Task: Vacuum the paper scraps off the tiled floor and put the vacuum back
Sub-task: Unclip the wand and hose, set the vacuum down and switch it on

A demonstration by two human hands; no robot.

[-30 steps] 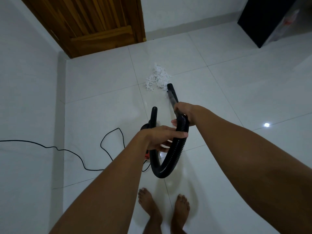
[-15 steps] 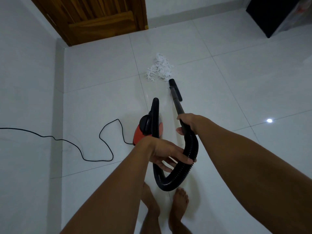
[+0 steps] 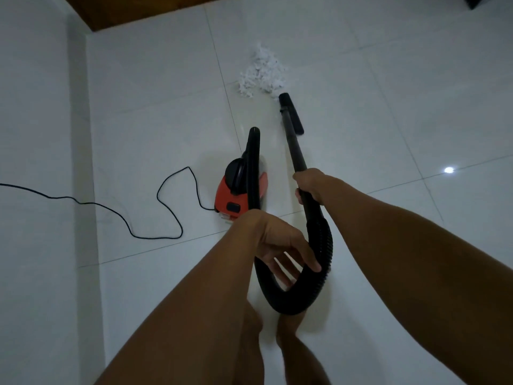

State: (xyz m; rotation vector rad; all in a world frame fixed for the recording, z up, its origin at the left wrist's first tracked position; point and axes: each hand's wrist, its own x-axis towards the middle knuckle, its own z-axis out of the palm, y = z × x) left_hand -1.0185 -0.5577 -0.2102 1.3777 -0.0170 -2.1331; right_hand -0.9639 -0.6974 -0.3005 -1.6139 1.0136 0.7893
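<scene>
A pile of white paper scraps (image 3: 262, 70) lies on the white tiled floor (image 3: 388, 107). The red and black vacuum body (image 3: 238, 190) stands on the floor to the left of the black wand (image 3: 293, 145). The wand's nozzle (image 3: 291, 112) rests just short of the scraps' near edge. My right hand (image 3: 311, 187) is shut around the wand where it meets the ribbed hose (image 3: 294, 298), which loops down toward my feet. My left hand (image 3: 274, 243) hovers behind the vacuum with fingers spread, one finger lying against the hose.
A black power cord (image 3: 166, 218) snakes left from the vacuum across the floor to the white wall (image 3: 33, 162). A wooden door (image 3: 138, 9) is at the top left. My bare feet (image 3: 291, 343) stand below the hose loop. A dark object (image 3: 488, 1) sits at the top right corner.
My left hand has drawn back off the vacuum, uncovering its red body on the floor, and its fingers have spread. The right hand still grips the wand near the scraps.
</scene>
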